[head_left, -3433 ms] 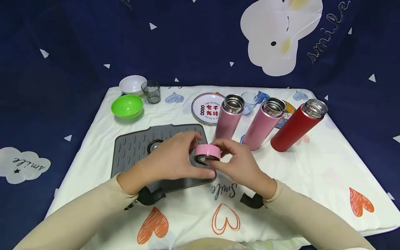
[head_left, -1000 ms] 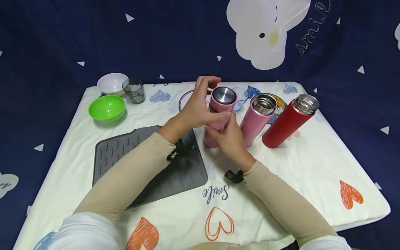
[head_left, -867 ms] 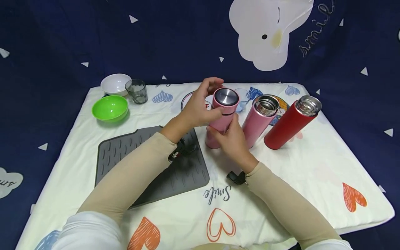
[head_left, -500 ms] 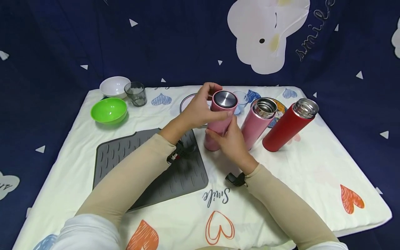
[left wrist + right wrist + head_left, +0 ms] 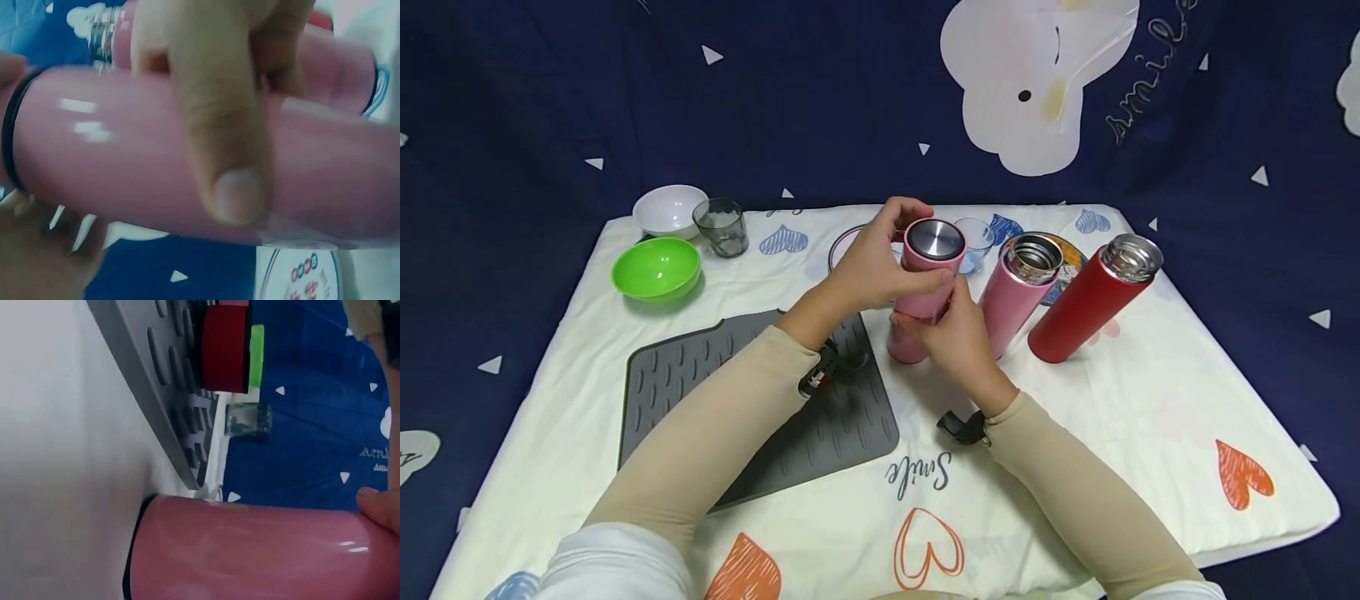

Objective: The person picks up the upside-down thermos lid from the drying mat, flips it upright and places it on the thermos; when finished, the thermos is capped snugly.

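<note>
A pink thermos bottle (image 5: 908, 343) stands upright beside the grey mat, its steel-topped lid (image 5: 935, 240) on its mouth. My left hand (image 5: 868, 267) grips the lid from the left, thumb across the front. Lower down, my right hand (image 5: 958, 342) holds the body; its thumb (image 5: 234, 194) lies over the pink side in the left wrist view. To the right lean a second pink thermos bottle (image 5: 1003, 317) and a red thermos bottle (image 5: 1078, 317), both lidless with steel mouths showing. A red lid (image 5: 225, 349) sits on the grey mat (image 5: 842, 417); in the head view my left arm hides it.
At the back left are a green bowl (image 5: 657, 271), a white bowl (image 5: 668, 210) and a dark glass (image 5: 721, 229). Behind the bottles lie a white plate (image 5: 844, 242), a clear glass (image 5: 976, 237) and a colourful plate (image 5: 1071, 254). A patterned white cloth (image 5: 1150, 433) covers the table.
Over three seconds ago both hands held the pink lid above the mat; now it sits on the left pink bottle. In the last second the left thumb has shifted across the lid; the right hand stays put.
</note>
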Demonstrator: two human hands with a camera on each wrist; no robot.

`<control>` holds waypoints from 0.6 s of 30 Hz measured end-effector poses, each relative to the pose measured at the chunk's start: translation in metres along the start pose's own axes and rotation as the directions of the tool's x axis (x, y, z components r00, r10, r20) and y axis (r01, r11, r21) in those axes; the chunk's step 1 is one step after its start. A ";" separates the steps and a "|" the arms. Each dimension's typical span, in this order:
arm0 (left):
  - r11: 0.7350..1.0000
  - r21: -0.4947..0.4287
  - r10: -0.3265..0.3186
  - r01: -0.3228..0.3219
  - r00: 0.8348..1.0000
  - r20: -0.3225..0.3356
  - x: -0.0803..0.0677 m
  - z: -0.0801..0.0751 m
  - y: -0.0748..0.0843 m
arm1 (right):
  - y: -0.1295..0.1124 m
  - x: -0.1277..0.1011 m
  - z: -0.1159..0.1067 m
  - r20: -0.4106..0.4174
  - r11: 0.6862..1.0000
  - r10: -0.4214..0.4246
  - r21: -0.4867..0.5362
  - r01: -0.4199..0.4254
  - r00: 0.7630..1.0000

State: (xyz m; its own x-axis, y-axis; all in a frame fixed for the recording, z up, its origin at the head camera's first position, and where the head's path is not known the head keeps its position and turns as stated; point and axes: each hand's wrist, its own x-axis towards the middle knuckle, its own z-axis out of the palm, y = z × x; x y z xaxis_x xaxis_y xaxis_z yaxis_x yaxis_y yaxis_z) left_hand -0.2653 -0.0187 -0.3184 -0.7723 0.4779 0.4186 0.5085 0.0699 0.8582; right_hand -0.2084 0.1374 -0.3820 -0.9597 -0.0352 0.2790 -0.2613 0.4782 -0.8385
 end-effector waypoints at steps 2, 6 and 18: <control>1.000 0.008 -0.024 0.024 1.000 0.003 0.000 -0.001 0.000 | -0.001 0.000 0.000 -0.001 1.000 0.005 -0.005 -0.005 1.000; 0.999 -0.022 -0.041 0.041 0.999 0.024 -0.001 0.000 -0.001 | 0.001 -0.001 0.000 -0.001 1.000 0.013 0.009 -0.013 1.000; 0.997 -0.072 -0.025 0.028 0.999 0.042 0.000 -0.003 -0.003 | 0.003 0.000 0.003 -0.022 1.000 -0.005 0.014 0.005 1.000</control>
State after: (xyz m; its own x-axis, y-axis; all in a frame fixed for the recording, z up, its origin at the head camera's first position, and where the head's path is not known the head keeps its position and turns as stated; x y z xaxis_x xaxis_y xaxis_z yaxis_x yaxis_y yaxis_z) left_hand -0.2677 -0.0214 -0.3206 -0.7680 0.5125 0.3841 0.4579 0.0200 0.8888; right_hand -0.2099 0.1360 -0.3859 -0.9558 -0.0186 0.2934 -0.2679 0.4657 -0.8434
